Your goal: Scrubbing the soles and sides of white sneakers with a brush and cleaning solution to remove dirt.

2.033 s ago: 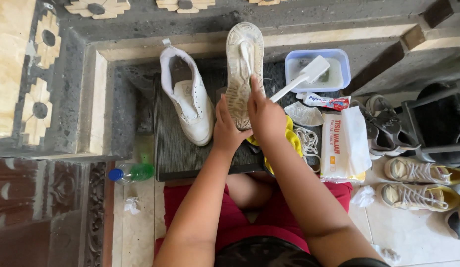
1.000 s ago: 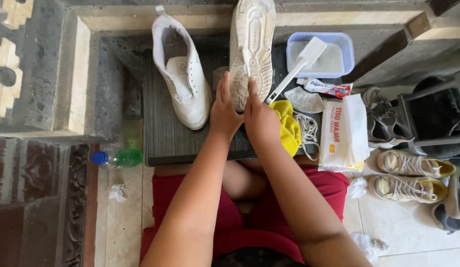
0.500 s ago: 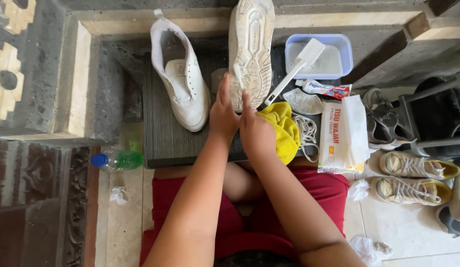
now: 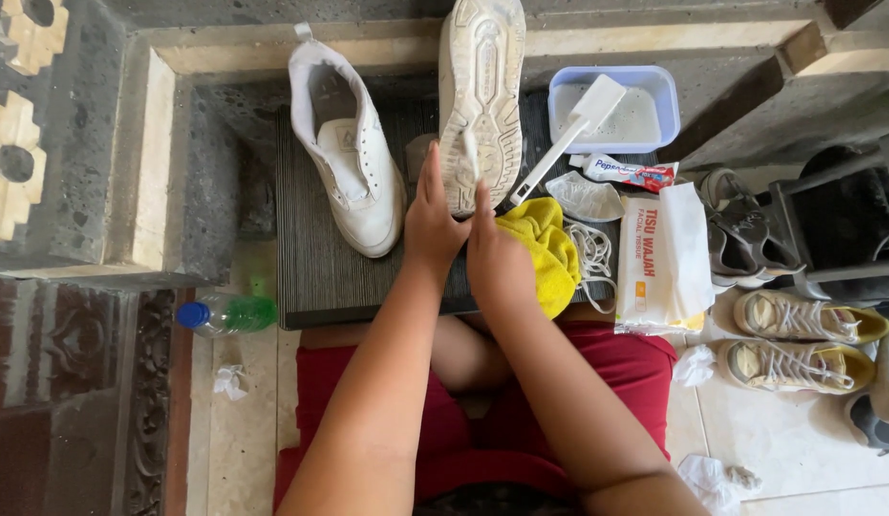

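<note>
Barely anything's shifted since half a second ago: both hands keep working the heel of the upturned white rubber-soled sneaker (image 4: 481, 100) on the dark ribbed mat (image 4: 315, 258).

Left hand (image 4: 433, 218) braces the heel, fingers straight and flat against it; right hand (image 4: 497, 260) pinches a thin white tool onto the sole, wrist bent over the crumpled yellow cloth (image 4: 545, 250). Best done with short strokes along the grooves, heel kept pinned.
</note>
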